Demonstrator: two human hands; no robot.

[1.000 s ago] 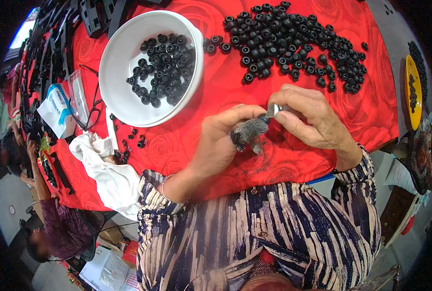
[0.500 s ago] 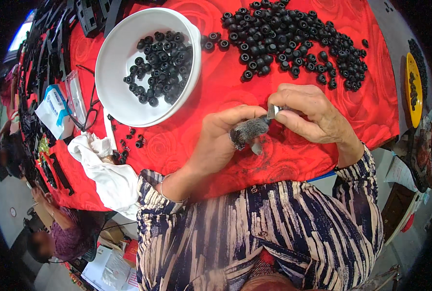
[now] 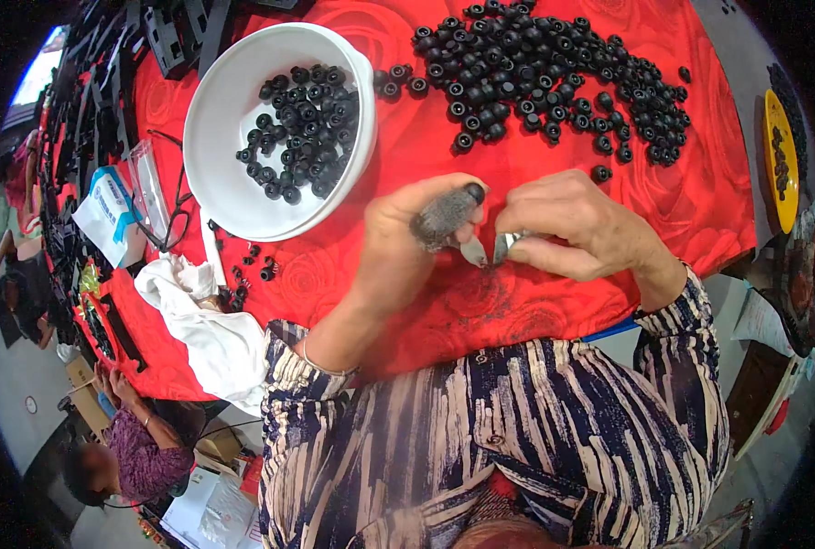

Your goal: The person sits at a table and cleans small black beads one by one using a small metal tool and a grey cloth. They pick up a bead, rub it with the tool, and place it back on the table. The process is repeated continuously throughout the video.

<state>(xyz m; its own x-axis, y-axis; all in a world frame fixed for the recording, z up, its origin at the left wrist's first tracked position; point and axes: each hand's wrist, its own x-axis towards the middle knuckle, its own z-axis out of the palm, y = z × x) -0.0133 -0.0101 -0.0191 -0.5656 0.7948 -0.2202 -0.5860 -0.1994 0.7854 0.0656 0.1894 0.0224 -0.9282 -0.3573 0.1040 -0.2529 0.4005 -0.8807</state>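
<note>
My left hand (image 3: 391, 233) is closed around a small round black part (image 3: 474, 192), whose dark end shows above the fingers. A dark grey, speckled covering (image 3: 444, 220) lies over the fingers; what it is made of I cannot make out. To its right, my right hand (image 3: 567, 224) pinches a small flat metal blade (image 3: 506, 245) between thumb and fingers. The blade sits apart from the black part. Dark crumbs lie on the red cloth below. Farther off, a heap of similar black parts (image 3: 535, 82) spreads out, one (image 3: 601, 173) lying nearer my right hand.
A white basin (image 3: 206, 197) holds more black parts. Left of it are eyeglasses (image 3: 178, 220), a blue-and-white packet (image 3: 110, 210), a white cloth (image 3: 215, 343) and several small black pieces (image 3: 266, 273). A yellow dish (image 3: 782, 165) stands at far right. Another person (image 3: 146, 448) sits lower left.
My left hand has turned, bringing the black part's end up. My right hand with the blade has moved slightly down and left. A single black part now shows beside the heap.
</note>
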